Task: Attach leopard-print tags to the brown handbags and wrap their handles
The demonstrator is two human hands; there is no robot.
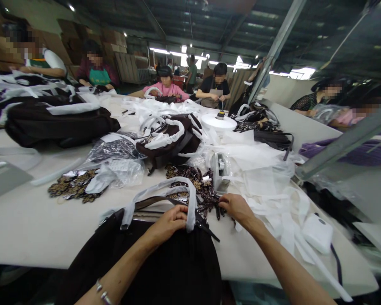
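A dark brown handbag stands upright in front of me at the table's near edge. Its handle is wrapped in white paper. My left hand is closed at the right foot of that handle, fingers curled against the wrapping. Farther right, my right hand pinches the edge of a heap of dark patterned pieces, which look like small tags or straps. Its fingertips are partly lost against the dark heap. A dark strap end hangs at the handbag's right shoulder.
Another brown bag sits beyond mine, and a larger one lies left. Leopard-patterned pieces rest beside plastic bags. A tape dispenser, white sheets and a white box occupy the right. Several people work around the table.
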